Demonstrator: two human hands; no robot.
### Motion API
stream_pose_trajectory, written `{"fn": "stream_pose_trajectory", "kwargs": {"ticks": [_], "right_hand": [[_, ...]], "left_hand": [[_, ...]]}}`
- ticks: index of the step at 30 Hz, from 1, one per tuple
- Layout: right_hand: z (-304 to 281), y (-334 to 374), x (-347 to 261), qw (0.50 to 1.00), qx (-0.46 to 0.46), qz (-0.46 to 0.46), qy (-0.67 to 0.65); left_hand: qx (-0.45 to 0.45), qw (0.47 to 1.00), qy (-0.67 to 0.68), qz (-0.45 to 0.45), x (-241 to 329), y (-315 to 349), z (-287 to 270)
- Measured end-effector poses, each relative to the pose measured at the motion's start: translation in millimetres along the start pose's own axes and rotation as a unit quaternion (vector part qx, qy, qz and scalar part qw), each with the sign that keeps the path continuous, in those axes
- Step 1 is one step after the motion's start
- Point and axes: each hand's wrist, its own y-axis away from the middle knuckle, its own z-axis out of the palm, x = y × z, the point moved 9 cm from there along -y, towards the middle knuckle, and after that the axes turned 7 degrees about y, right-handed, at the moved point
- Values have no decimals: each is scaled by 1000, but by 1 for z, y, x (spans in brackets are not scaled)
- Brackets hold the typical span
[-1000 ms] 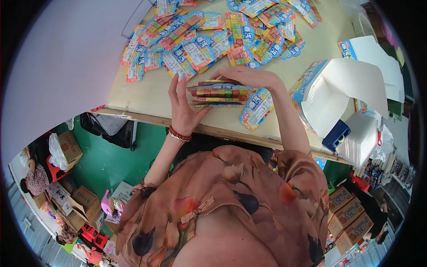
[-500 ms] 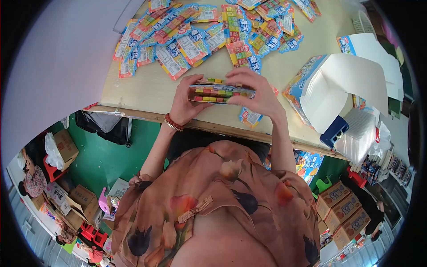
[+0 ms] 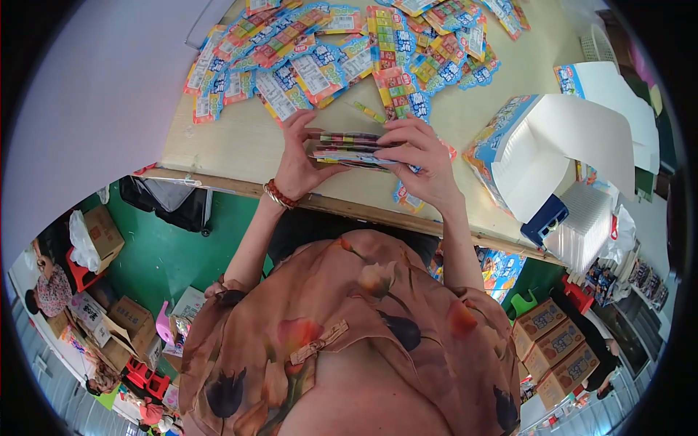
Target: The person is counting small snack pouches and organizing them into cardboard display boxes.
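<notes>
Above the near edge of the table I hold a stack of candy packs (image 3: 352,149) edge-on between both hands. My left hand (image 3: 297,156) is at the stack's left end, thumb along its near side and fingers raised on the far side. On the right end, my right hand (image 3: 418,156) presses with curled fingers over the top and the thumb underneath. Just beyond the stack lies a small green-yellow candy strip (image 3: 369,112). A loose pack (image 3: 408,198) lies near my right wrist.
Many colourful candy packs (image 3: 313,73) are spread over the far side of the table. To the right stand an opened display box (image 3: 509,156), a dark blue tape dispenser (image 3: 544,219) and stacked clear plastic trays (image 3: 585,218). Brown cartons (image 3: 556,349) sit on the floor behind.
The stack has tilted so its packs show more edge-on. My right fingers have come down onto it, and my left fingers have lifted and spread. The small candy strip now shows beyond the stack.
</notes>
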Motion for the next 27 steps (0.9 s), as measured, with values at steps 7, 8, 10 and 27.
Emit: {"fn": "stream_pose_trajectory", "kwargs": {"ticks": [7, 8, 10, 27], "right_hand": [[-9, 3, 3, 999, -11, 38, 2], [-16, 3, 4, 998, 1, 57, -15], [-35, 9, 10, 987, 85, 127, -45], [45, -12, 75, 961, -166, 208, -82]], "left_hand": [[-99, 993, 4, -69, -14, 4, 14], [-124, 988, 17, -93, -16, 6, 17], [-123, 990, 11, -73, -15, 6, 15], [-23, 988, -149, 24, 11, 5, 4]]}}
